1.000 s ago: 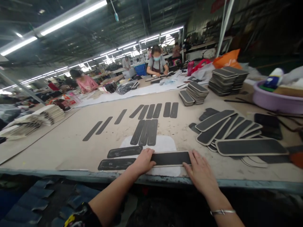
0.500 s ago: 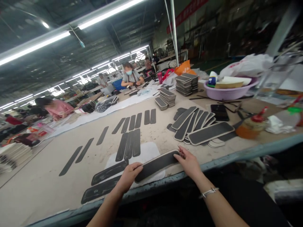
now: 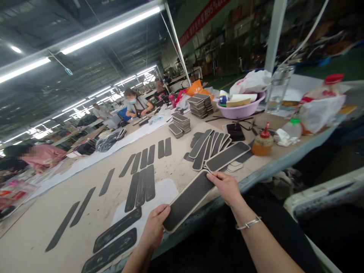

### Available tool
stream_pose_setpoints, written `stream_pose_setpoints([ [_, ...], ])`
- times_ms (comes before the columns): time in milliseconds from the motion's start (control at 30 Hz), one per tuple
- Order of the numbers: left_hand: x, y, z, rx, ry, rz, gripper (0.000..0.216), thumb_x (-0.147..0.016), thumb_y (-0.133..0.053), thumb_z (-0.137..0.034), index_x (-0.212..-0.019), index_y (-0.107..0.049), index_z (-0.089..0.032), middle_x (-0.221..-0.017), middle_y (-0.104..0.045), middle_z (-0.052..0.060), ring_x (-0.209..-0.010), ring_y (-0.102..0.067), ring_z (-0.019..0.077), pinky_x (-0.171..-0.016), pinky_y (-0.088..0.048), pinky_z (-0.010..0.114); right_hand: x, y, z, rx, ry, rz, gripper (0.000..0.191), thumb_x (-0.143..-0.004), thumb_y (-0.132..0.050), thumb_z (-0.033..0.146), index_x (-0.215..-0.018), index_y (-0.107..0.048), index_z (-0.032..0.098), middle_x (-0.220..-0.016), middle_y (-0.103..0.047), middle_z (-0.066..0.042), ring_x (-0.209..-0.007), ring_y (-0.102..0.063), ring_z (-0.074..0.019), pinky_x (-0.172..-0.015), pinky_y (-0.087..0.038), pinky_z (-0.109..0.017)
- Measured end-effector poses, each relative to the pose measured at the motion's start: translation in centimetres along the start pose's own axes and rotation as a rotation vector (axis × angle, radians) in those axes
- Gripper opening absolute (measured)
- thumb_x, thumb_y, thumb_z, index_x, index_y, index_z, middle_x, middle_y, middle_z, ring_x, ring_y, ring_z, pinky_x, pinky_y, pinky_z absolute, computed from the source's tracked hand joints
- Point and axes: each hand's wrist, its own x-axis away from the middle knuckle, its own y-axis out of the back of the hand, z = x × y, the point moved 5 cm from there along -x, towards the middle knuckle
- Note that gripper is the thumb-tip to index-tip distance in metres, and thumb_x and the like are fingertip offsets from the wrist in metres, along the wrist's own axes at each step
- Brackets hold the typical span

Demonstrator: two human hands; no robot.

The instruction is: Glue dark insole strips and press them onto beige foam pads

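Observation:
Between my two hands is a long dark grey panel (image 3: pixel 189 201) with rounded corners and a pale rim, held at a slant over the table's front edge. My left hand (image 3: pixel 156 224) pinches its lower left end, thumb on top. At the upper right end, my right hand (image 3: pixel 226 186) grips the rim between thumb and fingers. Just beyond lies a fanned pile of similar rimmed panels (image 3: pixel 216 146). To the left, two dark strips with shiny smears (image 3: pixel 117 229) lie partly on a white sheet (image 3: pixel 166 189), near several narrower dark strips (image 3: pixel 140 187).
Stacks of rimmed panels (image 3: pixel 180 123) stand farther back. On the right are a purple basin (image 3: pixel 241 110), a phone (image 3: pixel 235 132), a red-capped bottle of amber liquid (image 3: pixel 263 144) and a clear glass (image 3: pixel 280 89). Across the table, a masked person (image 3: pixel 139 106) works.
My view has swung right, so the table's things appear farther left. The held panel is now tilted more steeply, its face turned towards me. Both hands keep hold of it.

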Motion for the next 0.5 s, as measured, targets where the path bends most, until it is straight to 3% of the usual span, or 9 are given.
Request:
stream_pose_setpoints([
  [100, -0.5, -0.2, -0.5, 0.059, 0.024, -0.007, 0.028, -0.07, -0.072, -0.04, -0.083, -0.069, -0.015, -0.075, -0.068, 0.003, -0.071, -0.062, 0.0172, -0.064, -0.045, 0.024, 0.1, 0.7, 0.7, 0.077, 0.039, -0.04, 0.038, -0.076, -0.056, 0.053, -0.078, -0.069, 0.017, -0.073, -0.065, -0.004, -0.072, -0.058, -0.02, -0.072, -0.046, -0.032],
  [167, -1.6, 0.0, -1.5, 0.106, 0.034, -0.033, 0.028, -0.067, -0.075, -0.038, -0.083, -0.068, -0.016, -0.073, -0.068, 0.001, -0.067, -0.062, 0.0154, -0.063, -0.046, 0.023, 0.2, 1.2, 1.3, 0.124, 0.075, -0.086, 0.042, -0.08, -0.051, 0.052, -0.097, -0.068, 0.017, -0.09, -0.066, -0.008, -0.086, -0.059, -0.0229, -0.083, -0.044, -0.036],
  [233, -3.3, -0.2, -3.4, 0.145, 0.01, -0.061, 0.03, -0.063, -0.078, -0.036, -0.082, -0.068, -0.016, -0.072, -0.067, 0.001, -0.063, -0.061, 0.0136, -0.06, -0.046, 0.022, 0.3, 2.1, 1.9, 0.207, 0.135, -0.169, 0.053, -0.084, -0.045, 0.051, -0.121, -0.057, 0.014, -0.114, -0.06, -0.013, -0.102, -0.055, -0.0249, -0.092, -0.04, -0.04],
  [300, -5.7, -1.2, -6.1, 0.164, -0.052, -0.06, 0.032, -0.058, -0.081, -0.034, -0.08, -0.067, -0.014, -0.072, -0.067, 0.001, -0.061, -0.061, 0.0128, -0.059, -0.047, 0.022, 0.4, 2.7, 2.4, 0.351, 0.194, -0.243, 0.059, -0.087, -0.041, 0.05, -0.13, -0.047, 0.01, -0.125, -0.052, -0.016, -0.111, -0.05, -0.0255, -0.097, -0.038, -0.041],
  [367, -8.6, -3.0, -9.4, 0.129, -0.152, -0.03, 0.036, -0.055, -0.082, -0.035, -0.079, -0.067, -0.013, -0.07, -0.067, 0.002, -0.061, -0.062, 0.0136, -0.059, -0.048, 0.023, 0.4, 2.3, 2.4, 0.526, 0.212, -0.195, 0.051, -0.09, -0.038, 0.044, -0.127, -0.049, 0.011, -0.123, -0.053, -0.016, -0.111, -0.05, -0.0241, -0.097, -0.039, -0.038],
  [500, -14.9, -7.6, -15.4, -0.133, -0.397, -0.031, 0.042, -0.063, -0.073, -0.048, -0.082, -0.063, -0.012, -0.068, -0.066, 0.005, -0.061, -0.064, 0.0173, -0.059, -0.05, 0.028, 0.9, -0.5, 1.5, 0.703, 0.187, 0.077, 0.036, -0.09, -0.042, 0.03, -0.119, -0.057, 0.015, -0.111, -0.06, -0.01, -0.098, -0.058, -0.0196, -0.088, -0.044, -0.03],
])
